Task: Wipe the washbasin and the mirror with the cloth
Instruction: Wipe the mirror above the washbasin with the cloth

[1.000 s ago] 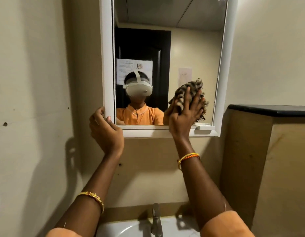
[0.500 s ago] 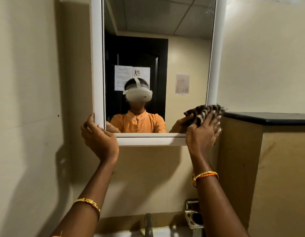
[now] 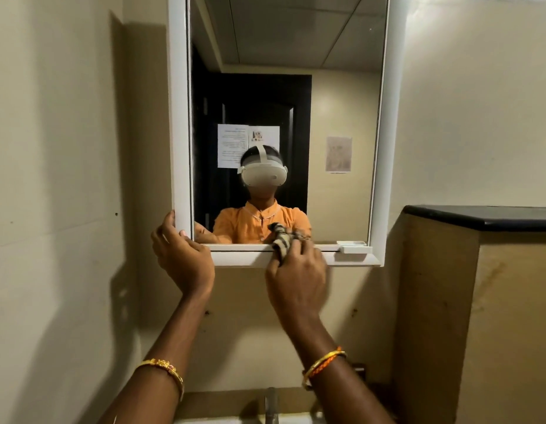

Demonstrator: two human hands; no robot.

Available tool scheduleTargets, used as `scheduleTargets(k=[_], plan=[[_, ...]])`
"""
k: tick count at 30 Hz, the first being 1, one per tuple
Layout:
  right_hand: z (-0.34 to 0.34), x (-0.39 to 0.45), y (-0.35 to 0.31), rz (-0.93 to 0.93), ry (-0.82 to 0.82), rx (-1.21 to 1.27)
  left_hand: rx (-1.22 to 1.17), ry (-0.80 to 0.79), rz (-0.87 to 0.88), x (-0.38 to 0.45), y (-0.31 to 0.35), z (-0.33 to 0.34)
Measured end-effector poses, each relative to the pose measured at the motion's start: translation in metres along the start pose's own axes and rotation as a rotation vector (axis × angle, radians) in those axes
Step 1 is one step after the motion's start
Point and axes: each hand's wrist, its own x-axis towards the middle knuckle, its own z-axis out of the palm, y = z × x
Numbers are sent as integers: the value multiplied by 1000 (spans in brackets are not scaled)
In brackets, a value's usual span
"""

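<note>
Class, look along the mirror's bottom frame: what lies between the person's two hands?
In the head view, only bare white frame lies between the left hand and right hand.

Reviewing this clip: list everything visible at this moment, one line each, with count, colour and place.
mirror: one, white frame, on the wall ahead
cloth: one, dark and pale striped, on the mirror's bottom frame edge
small tray: one, white, bottom right of the mirror frame
ledge: one, black top, right of the mirror
tap: one, metal, bottom centre
washbasin: one, white, only a sliver at the bottom edge
bangles: one on each wrist, gold and orange
left hand: grips the mirror's lower left corner
right hand: holds the cloth against the frame
</note>
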Motion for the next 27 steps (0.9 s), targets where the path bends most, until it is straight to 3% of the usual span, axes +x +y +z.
scheduleTargets(k=[4, 6, 9, 12, 14, 19, 27], plan=[[11, -16, -31, -217, -110, 207, 0, -24, 17, 4, -8, -1], [4, -8, -31, -146, -167, 340, -4, -32, 29, 6, -12, -1], [-24, 15, -5, 89, 0, 465, -26, -27, 46, 7, -15, -2], [-42, 39, 33, 200, 177, 361, -76, -17, 37, 6, -14, -2], [-38, 42, 47, 203, 123, 212, -131, -14, 2, 6, -14, -1], [13, -4, 30, 12, 52, 97, -379, -73, -181, 14, -18, -15], [61, -27, -48, -611, -77, 142, -530, -355, -410, 45, -22, -44]])
